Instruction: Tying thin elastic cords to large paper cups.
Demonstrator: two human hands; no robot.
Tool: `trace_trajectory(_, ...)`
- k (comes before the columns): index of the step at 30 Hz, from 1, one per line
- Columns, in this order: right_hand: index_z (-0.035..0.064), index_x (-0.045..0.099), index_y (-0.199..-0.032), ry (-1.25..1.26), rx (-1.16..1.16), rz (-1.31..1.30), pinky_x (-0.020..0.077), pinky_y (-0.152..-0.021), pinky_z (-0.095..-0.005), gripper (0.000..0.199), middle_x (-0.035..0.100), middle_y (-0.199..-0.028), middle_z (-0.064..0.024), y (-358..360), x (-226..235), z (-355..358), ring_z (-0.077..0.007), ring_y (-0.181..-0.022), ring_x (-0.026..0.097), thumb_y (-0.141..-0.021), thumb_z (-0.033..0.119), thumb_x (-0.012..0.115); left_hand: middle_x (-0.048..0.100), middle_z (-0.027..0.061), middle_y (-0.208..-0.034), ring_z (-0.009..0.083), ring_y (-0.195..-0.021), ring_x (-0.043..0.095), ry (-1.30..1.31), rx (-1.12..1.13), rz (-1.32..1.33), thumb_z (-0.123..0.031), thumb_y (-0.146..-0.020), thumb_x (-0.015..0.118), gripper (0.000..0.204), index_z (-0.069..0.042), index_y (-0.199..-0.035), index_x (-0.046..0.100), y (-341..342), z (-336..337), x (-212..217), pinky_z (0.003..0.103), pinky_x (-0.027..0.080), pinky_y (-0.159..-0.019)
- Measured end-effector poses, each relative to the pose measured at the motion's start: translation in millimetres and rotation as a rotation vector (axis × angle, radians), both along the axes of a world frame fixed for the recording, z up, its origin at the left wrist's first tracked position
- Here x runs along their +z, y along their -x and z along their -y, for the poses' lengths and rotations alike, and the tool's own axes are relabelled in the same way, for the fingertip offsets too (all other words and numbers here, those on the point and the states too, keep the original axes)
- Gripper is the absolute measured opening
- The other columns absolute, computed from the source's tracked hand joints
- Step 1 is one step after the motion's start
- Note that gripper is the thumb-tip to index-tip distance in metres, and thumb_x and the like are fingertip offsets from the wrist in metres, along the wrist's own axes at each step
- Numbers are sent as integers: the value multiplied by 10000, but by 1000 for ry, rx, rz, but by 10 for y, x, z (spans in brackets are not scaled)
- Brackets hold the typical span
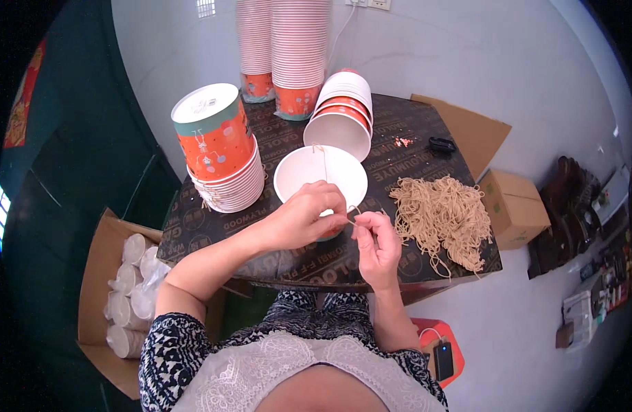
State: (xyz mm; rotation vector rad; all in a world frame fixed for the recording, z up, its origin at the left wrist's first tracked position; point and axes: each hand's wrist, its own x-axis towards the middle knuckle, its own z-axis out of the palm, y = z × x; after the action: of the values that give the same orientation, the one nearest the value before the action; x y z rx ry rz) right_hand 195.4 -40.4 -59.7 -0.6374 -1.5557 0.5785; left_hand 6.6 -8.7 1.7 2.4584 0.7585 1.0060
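A paper bucket (295,180), white inside, stands open on the table in front of me. Tan cord (324,163) is fixed at its far rim and runs across the mouth. At the near rim my left hand (309,214) is closed, its fingers pinching the cord and partly hiding the bucket's side. Just to the right, my right hand (378,250) pinches a looped end of the same cord between thumb and fingers. A loose heap of tan cord pieces (443,220) lies to the right of my right hand.
Stacked orange buckets (216,154) stand upside down at left. A nested bucket stack (340,113) lies behind, near tall wrapped stacks (300,62). A black object (442,145) sits at back right. Left of the table, an open carton (99,275) holds wrapped white rolls or stacks (127,309).
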Motion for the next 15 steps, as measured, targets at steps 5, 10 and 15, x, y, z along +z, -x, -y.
trace_trajectory(5, -8, 609, -982, 40, -112, 94, 451, -593, -271, 129, 584, -819, -79, 76, 50, 14, -154, -657, 560, -865, -33, 658, 610, 128, -808, 345, -839, 586, 22, 0, 65, -76, -838, 642, 94, -9, -791, 595, -44, 20, -16, 437, 451, -772)
trace_trajectory(10, 2, 605, -836, -82, -231, 92, 436, -559, -323, 100, 568, -715, -89, 138, 74, -20, -220, -624, 544, -811, -63, 676, 646, 118, -824, 290, -809, 616, -28, 33, -45, -77, -872, 607, 146, 11, -756, 616, -62, 18, 42, 392, 452, -837)
trace_trajectory(15, 10, 613, -817, -92, -231, 119, 421, -546, -351, 99, 564, -696, -86, 128, 45, -25, -234, -612, 535, -791, -59, 679, 603, 152, -625, 336, -606, 588, -77, 155, 151, -83, -886, 613, 255, 38, -662, 606, -63, -64, 29, 421, 450, -603)
